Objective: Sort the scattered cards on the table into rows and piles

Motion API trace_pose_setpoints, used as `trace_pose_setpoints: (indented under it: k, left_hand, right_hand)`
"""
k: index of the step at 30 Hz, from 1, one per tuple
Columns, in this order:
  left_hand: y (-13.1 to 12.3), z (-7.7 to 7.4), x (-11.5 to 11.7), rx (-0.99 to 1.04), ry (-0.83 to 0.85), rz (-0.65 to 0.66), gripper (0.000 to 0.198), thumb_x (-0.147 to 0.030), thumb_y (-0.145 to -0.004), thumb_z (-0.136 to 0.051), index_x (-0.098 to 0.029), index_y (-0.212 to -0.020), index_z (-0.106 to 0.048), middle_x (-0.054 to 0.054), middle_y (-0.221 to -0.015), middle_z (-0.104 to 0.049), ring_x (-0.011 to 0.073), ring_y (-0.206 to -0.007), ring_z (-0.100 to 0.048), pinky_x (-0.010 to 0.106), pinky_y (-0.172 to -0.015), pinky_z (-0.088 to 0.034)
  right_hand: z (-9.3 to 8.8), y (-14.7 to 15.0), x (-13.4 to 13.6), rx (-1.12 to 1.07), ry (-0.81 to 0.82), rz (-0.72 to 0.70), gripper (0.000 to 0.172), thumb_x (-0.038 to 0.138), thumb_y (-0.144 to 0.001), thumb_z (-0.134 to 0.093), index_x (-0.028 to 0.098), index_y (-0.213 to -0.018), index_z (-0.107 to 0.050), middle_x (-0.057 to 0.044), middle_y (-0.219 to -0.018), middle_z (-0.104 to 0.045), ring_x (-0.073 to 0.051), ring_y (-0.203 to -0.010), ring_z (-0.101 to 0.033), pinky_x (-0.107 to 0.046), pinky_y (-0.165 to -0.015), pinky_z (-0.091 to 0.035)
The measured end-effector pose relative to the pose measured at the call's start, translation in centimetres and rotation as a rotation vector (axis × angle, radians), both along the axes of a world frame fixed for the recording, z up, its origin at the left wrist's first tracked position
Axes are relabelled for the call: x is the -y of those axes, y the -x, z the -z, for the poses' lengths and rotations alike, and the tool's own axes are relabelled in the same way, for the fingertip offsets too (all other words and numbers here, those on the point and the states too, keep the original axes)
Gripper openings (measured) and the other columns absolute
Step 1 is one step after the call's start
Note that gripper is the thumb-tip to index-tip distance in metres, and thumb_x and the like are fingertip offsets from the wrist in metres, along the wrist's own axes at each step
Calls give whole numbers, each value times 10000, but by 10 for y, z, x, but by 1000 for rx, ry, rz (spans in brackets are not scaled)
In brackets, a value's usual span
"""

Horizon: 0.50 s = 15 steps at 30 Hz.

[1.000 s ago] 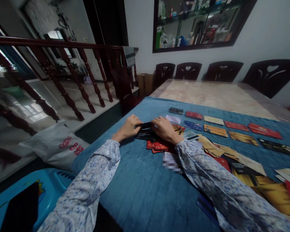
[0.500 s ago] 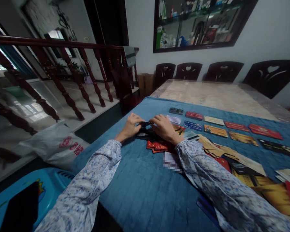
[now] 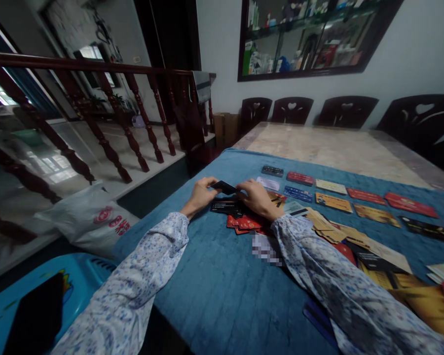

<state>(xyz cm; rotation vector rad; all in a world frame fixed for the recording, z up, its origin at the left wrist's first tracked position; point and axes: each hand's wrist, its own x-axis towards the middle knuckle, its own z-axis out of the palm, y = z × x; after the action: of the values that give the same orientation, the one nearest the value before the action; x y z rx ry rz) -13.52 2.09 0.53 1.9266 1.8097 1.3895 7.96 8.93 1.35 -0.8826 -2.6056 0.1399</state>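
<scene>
A black card [image 3: 225,187] is held up between my two hands, tilted so that its dark face shows. My left hand [image 3: 201,196] pinches its left end, and the fingers of my right hand [image 3: 256,197] are closed on its right end. Just below it, black cards with white print [image 3: 223,207] lie on the blue cloth [image 3: 207,276]. Red cards [image 3: 244,223] lie fanned in front of them, partly under my right wrist. A pale blurred card [image 3: 265,248] rests nearer me. Whether the held piece is one card or several stacked, I cannot tell.
Rows of cards, among them a red card [image 3: 410,204] and an orange card [image 3: 333,202], lie to the right. A loose heap of cards [image 3: 373,254] sits by my right forearm. At the left are a blue plastic stool [image 3: 85,281] with a black phone [image 3: 37,313] and a white bag [image 3: 85,222].
The black card between my hands has tipped, so more of its face shows. My hands have moved slightly apart. The view has shifted a little.
</scene>
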Motion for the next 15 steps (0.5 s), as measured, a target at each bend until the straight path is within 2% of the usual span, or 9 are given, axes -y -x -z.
trace_pose_setpoints:
  k: [4,8,15]
  left_hand:
    - [5,0,0,-53,52,-1,58,-226,-766,-720,-177,-796,-727,-1,-793,-711,178,-803,-624,333,-827,-514]
    - [10,-1,0,-90,78,-31,120,-245,-789,-708,-170,-860,-770,26,-850,-718,183,-821,-632,313,-788,-512]
    - [13,1,1,-119,42,-15,165,-229,-842,-684,-169,-956,-787,55,-940,-729,192,-905,-666,309,-834,-532]
  right_hand:
    - [2,0,-2,-73,-21,27,312,222,-1013,-469,188,-1124,-758,-116,-1059,-777,-257,-984,-604,-353,-846,-420]
    - [2,1,-2,-107,-65,51,299,218,-1005,-471,191,-1075,-760,-106,-1061,-779,-265,-983,-596,-351,-844,-416]
    - [1,2,0,-102,-61,94,303,226,-1001,-485,176,-1091,-771,-134,-999,-740,-255,-950,-600,-333,-827,-434]
